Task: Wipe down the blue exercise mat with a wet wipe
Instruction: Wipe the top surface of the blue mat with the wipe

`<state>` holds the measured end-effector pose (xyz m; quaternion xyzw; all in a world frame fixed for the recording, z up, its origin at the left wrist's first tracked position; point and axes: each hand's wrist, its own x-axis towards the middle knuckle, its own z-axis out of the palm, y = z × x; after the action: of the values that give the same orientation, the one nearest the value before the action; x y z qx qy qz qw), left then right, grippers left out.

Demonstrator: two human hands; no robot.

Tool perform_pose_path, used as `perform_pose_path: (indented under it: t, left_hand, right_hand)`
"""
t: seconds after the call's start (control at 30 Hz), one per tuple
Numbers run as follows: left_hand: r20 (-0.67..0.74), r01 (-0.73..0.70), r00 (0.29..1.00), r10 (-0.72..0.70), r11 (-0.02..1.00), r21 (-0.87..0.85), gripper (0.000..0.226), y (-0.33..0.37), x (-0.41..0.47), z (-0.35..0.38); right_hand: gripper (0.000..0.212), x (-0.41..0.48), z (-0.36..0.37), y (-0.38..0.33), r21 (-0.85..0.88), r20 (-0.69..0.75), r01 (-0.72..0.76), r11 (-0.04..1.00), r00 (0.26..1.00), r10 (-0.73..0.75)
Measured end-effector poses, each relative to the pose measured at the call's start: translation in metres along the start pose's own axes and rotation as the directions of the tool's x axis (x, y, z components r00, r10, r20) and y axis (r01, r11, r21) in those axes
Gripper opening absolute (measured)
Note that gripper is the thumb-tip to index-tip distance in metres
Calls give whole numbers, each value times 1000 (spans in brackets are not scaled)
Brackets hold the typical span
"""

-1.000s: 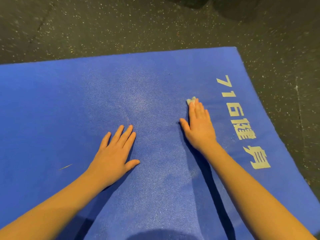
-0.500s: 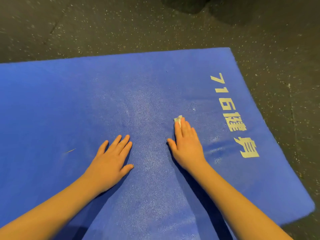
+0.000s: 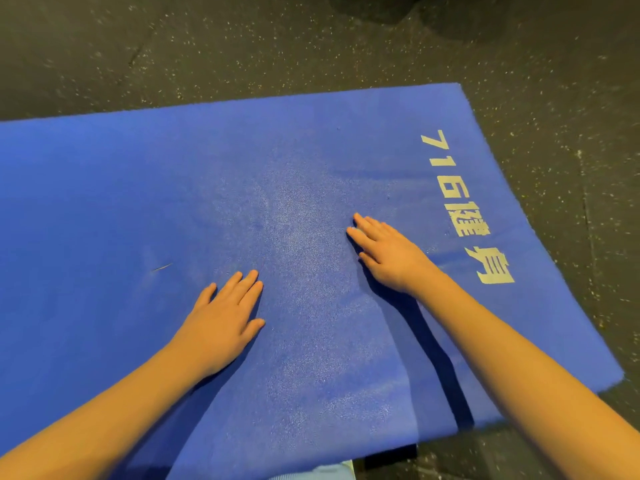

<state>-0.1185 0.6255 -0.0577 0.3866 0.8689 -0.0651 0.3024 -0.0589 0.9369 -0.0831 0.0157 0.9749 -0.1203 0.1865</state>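
Observation:
The blue exercise mat (image 3: 145, 188) lies flat on the floor and fills most of the view, with pale lettering (image 3: 460, 206) along its right side. My left hand (image 3: 221, 317) rests flat on the mat, fingers straight and spread slightly. My right hand (image 3: 388, 254) lies flat on the mat to the right, fingers straight and pointing up-left, just left of the lettering. The wet wipe is hidden beneath the right hand's fingers. A damp, lighter sheen (image 3: 298, 244) shows on the mat between the two hands.
Dark speckled rubber flooring (image 3: 242, 46) surrounds the mat at the top and right. A thin pale scratch or thread (image 3: 162, 267) lies on the mat left of my left hand. A pale blue bit of clothing (image 3: 318, 474) shows at the bottom edge.
My right hand has slid toward me and leftward across the mat, turning its fingers up-left; the wipe's tip no longer shows. The left hand has stayed flat in place.

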Motion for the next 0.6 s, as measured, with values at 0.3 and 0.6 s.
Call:
perform_pose_path:
  t: [0.3, 0.6]
  left_hand:
    - [7, 46, 999, -46, 999, 10, 63, 6, -5, 1]
    - [10, 45, 999, -45, 999, 18, 64, 13, -15, 4]
  right_hand:
    - [50, -27, 10, 2, 65, -175, -202, 977, 962, 211]
    - [51, -56, 30, -4, 141, -159, -271, 952, 943, 292]
